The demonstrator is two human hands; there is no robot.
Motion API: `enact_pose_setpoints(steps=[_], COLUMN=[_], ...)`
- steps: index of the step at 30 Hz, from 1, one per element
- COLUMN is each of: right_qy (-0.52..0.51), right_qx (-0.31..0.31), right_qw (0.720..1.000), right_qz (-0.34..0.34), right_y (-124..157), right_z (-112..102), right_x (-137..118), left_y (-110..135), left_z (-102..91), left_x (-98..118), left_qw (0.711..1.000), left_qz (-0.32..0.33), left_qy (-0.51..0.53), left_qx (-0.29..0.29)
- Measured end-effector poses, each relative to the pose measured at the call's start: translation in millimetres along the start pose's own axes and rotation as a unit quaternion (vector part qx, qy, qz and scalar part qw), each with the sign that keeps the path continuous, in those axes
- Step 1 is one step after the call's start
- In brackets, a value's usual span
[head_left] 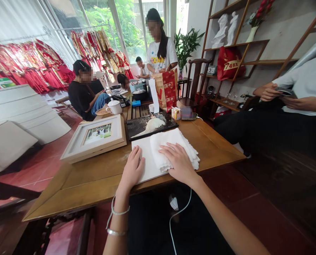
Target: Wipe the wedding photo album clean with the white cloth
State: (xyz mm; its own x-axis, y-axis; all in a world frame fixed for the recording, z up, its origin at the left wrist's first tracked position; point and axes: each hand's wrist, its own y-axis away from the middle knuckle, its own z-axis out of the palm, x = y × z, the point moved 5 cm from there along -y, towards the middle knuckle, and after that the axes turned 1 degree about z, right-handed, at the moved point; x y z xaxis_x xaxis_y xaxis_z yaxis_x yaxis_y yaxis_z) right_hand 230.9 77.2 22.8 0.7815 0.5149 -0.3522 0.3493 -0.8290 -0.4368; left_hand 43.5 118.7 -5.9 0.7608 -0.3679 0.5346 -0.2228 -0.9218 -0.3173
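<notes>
A white flat board point(146, 156) lies near the front edge of the wooden table. On its left part rests my left hand point(133, 166), fingers stretched out and holding nothing. A folded white cloth point(183, 140) with wavy edges covers the right part of the board. My right hand point(178, 159) lies on top of the cloth, its fingers spread and pressing lightly or just resting; I cannot tell which. Just behind the board is a dark panel point(136, 127) with a picture of a white gown. White-framed photos point(75, 143) are stacked at the left.
The wooden table point(88, 180) also bears a white lidded mug point(114, 107), a small box point(175, 113), a phone point(188, 113) and a red-patterned paper bag point(166, 90). One person stands behind the bag; others sit around. A white cable point(171, 226) hangs over my lap.
</notes>
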Motion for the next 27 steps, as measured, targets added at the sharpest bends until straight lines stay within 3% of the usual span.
enact_pose_setpoints(steps=[27], right_qy=[-0.014], right_qx=[-0.016], right_qw=[1.0], right_qz=[0.007], right_y=[7.1], right_z=[-4.6], right_x=[-6.6], left_y=[0.6], left_z=[0.0], left_x=[-2.3], left_qw=[1.0], left_qz=[0.009], left_qy=[0.009], left_qx=[0.003])
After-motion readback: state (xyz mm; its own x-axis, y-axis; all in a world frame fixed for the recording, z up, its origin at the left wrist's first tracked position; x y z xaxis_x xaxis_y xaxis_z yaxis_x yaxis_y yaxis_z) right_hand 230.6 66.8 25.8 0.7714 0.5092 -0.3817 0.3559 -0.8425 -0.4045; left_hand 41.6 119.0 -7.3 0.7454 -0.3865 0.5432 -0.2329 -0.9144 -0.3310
